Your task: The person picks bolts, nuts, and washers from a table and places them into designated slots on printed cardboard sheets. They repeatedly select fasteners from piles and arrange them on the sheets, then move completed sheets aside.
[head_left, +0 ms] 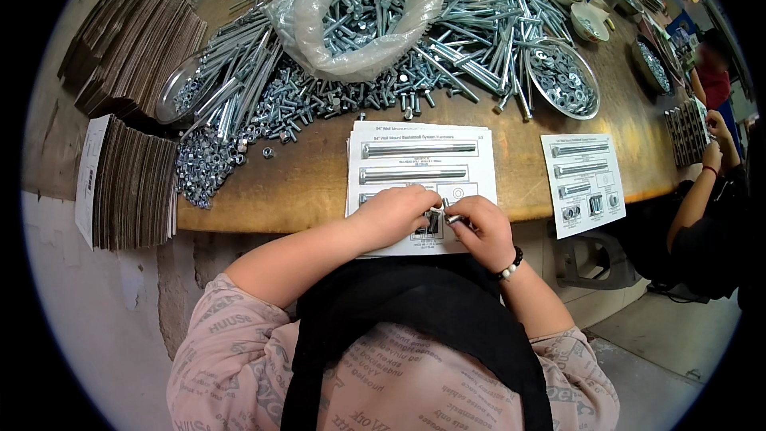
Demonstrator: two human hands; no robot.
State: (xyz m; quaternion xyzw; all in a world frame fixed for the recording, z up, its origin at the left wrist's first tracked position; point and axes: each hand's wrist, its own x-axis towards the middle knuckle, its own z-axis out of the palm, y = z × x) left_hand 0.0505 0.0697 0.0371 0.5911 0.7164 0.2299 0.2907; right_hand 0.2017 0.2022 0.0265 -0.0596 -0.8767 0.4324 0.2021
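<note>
Pinched between the thumb and finger of the right hand (487,227) is a short silver metal bolt (453,219). It is just over a stack of white paper sheets (419,161) with bolt pictures, near the edge of the brown wooden table (311,179). Curled close beside it is the left hand (392,215); I cannot tell if its fingers hold anything. Past the papers sits a big clear plastic bag (309,28) of silver bolts.
</note>
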